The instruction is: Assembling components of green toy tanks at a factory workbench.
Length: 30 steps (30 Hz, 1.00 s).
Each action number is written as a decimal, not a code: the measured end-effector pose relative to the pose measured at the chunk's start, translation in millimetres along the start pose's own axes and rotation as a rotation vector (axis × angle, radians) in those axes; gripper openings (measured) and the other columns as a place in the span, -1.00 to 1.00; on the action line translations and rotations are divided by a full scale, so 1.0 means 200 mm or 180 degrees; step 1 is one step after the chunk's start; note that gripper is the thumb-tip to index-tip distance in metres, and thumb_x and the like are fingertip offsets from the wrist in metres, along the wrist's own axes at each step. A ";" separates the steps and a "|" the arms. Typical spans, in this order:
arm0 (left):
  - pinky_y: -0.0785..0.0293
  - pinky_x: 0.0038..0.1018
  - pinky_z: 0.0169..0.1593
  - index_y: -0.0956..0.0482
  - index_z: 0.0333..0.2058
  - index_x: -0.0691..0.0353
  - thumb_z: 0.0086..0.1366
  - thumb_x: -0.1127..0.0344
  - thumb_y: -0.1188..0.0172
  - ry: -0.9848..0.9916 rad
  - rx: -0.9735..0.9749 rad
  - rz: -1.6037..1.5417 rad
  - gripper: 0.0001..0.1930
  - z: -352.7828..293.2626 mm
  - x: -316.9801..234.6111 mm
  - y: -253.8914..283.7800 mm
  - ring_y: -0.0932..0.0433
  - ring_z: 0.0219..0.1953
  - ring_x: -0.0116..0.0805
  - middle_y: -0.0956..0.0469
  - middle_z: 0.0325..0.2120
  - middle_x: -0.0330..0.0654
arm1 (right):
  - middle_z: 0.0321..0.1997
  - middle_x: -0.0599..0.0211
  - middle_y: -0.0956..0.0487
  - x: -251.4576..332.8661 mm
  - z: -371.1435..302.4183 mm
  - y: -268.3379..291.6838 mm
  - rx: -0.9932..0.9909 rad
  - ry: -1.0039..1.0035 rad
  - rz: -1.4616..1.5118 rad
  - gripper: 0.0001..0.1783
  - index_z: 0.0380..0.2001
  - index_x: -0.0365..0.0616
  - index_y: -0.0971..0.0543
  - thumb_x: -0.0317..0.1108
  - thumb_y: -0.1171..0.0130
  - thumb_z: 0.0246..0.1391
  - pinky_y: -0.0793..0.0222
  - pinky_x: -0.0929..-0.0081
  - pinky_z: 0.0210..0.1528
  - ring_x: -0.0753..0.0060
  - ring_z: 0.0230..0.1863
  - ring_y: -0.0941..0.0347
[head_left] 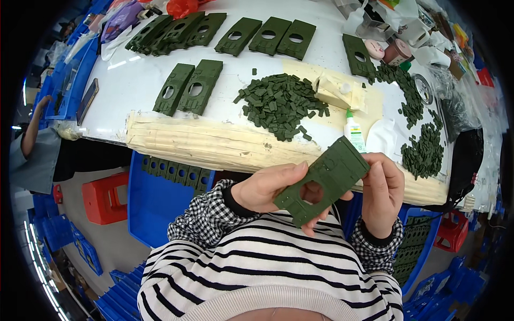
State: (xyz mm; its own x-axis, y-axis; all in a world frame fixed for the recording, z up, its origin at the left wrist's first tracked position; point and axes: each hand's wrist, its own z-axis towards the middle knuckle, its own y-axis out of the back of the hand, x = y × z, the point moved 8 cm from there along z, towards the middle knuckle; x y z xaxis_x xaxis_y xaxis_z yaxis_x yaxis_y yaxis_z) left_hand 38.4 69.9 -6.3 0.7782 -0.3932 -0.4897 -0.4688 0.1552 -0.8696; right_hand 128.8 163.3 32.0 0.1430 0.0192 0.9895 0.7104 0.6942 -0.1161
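Observation:
A dark green plastic model tank hull [342, 172] with a round hole is tilted in front of my chest. My left hand [270, 187] is closed around its lower left end, thumb on top and fingers underneath, their tips showing below the near edge. At its upper right corner my right hand [383, 187] pinches the edge with its fingertips. Whether a small part sits between those fingertips is hidden. Just beyond the hull, a white glue bottle [354, 132] with a green nozzle is on the table. A heap of small green plastic pieces [281, 106] lies farther off.
More hulls [201, 88] lie across the white table [120, 91], whose front edge has a taped beige pad [214, 138]. More small pieces [423, 151] are piled at right, near a taped box [340, 90]. Blue bins [155, 208] holding hulls flank me; a red stool [105, 198] stands left.

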 end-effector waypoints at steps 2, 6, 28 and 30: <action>-0.62 -0.34 -0.25 -0.15 0.16 0.49 0.38 -0.20 0.30 0.0061 -0.0016 0.0085 -0.24 -0.02 0.00 0.04 -0.55 -0.33 -0.23 -0.47 -0.18 0.13 | -0.38 0.24 -0.59 -0.02 0.01 0.01 0.0135 -0.0048 0.0214 -0.66 -0.20 -0.42 -0.51 -0.30 0.10 0.29 -0.41 0.58 -0.20 0.51 -0.30 -0.50; -0.61 -0.40 -0.21 -0.22 0.11 0.43 0.41 -0.15 0.32 0.0035 -0.0025 0.0421 -0.34 -0.05 -0.01 0.06 -0.57 -0.28 -0.29 -0.47 -0.21 0.00 | -0.39 0.22 -0.60 -0.02 0.00 0.00 0.0073 -0.0208 0.0154 -0.80 -0.26 -0.41 -0.52 -0.43 -0.03 0.21 -0.46 0.60 -0.30 0.52 -0.40 -0.52; -0.49 -0.42 -0.02 -0.34 0.00 0.38 -0.03 0.48 -0.36 -0.3910 -0.3177 0.5269 -0.42 -0.64 -0.54 -0.09 -0.52 -0.12 -0.27 -0.48 -0.13 -0.02 | -0.35 0.22 -0.60 0.03 0.05 -0.01 -0.0650 0.0276 -0.0356 -0.75 -0.17 -0.37 -0.51 -0.38 0.00 0.24 -0.40 0.60 -0.19 0.52 -0.34 -0.50; -0.46 -0.40 0.05 -0.35 -0.07 0.36 0.01 0.49 -0.34 -0.3877 -0.4361 0.5158 -0.50 -0.86 -0.67 0.00 -0.52 -0.14 -0.27 -0.48 -0.14 -0.04 | -0.35 0.22 -0.61 0.03 0.05 0.02 -0.0611 0.0303 -0.0484 -0.75 -0.16 -0.36 -0.52 -0.38 0.00 0.24 -0.39 0.60 -0.17 0.53 -0.32 -0.49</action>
State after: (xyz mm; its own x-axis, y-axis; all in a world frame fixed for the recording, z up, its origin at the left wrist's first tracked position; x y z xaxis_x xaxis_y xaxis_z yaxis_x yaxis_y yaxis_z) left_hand -138.5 -33.7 71.2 -0.7370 -0.0790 -0.6713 -0.1853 -0.9315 0.3131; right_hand 126.1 174.1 37.8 0.0824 -0.1490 0.9854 0.8452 0.5344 0.0102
